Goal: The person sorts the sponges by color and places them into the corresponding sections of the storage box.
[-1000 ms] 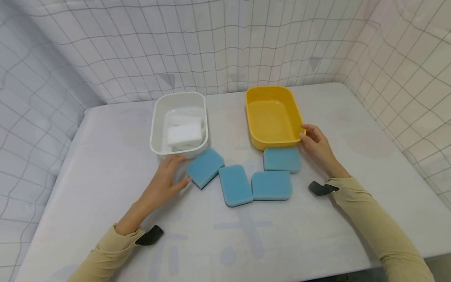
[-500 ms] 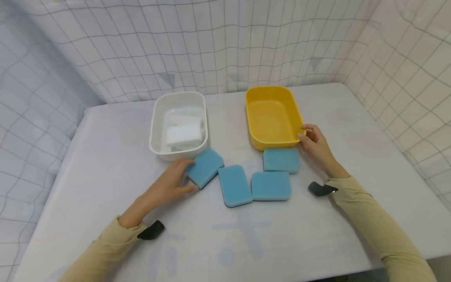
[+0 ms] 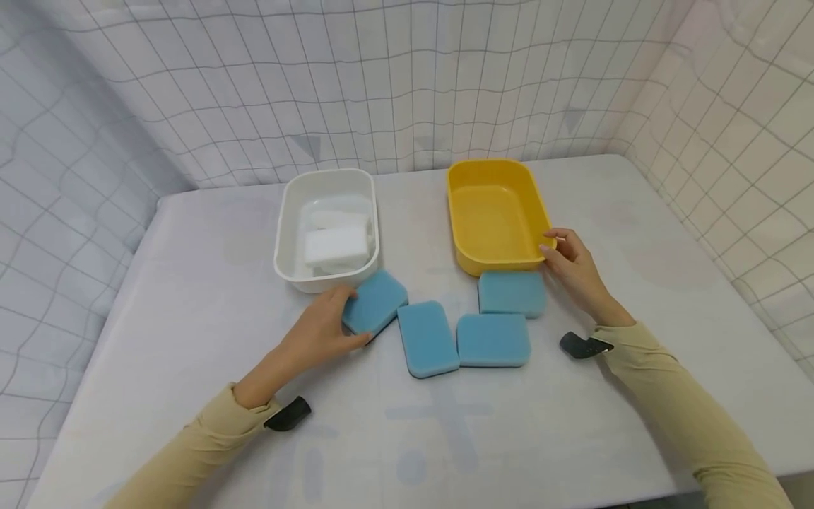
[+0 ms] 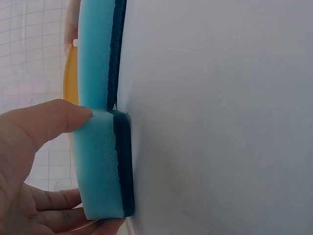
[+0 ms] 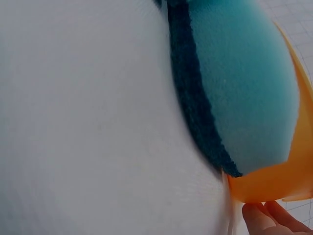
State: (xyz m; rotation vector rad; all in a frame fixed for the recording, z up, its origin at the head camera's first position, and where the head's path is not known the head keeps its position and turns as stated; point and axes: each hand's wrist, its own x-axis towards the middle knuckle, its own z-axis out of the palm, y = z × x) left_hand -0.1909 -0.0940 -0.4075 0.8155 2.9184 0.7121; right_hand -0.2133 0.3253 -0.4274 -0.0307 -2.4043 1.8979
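My left hand (image 3: 318, 334) grips the leftmost blue sponge (image 3: 376, 304), which lies slanted on the table just in front of the white tub (image 3: 291, 233). In the left wrist view, the thumb (image 4: 63, 117) is on one end of this sponge and the fingers (image 4: 61, 218) are at the other; its dark scouring side faces down. My right hand (image 3: 577, 274) pinches the near right corner of the yellow tub (image 3: 496, 219), with no contents visible inside it. The right wrist view has fingertips (image 5: 259, 218) at the tub's wall, beside another blue sponge (image 5: 249, 93).
Three more blue sponges lie on the white cloth: one slanted in the middle (image 3: 428, 339), one flat (image 3: 493, 341) to its right, and one (image 3: 511, 293) against the yellow tub's front. White blocks (image 3: 337, 246) are stacked in the white tub. Grid-patterned cloth (image 3: 407, 85) hangs behind.
My left hand has moved right from beside the slanted sponge and closed its thumb and fingers about it. My right hand has stayed at the yellow tub's corner.
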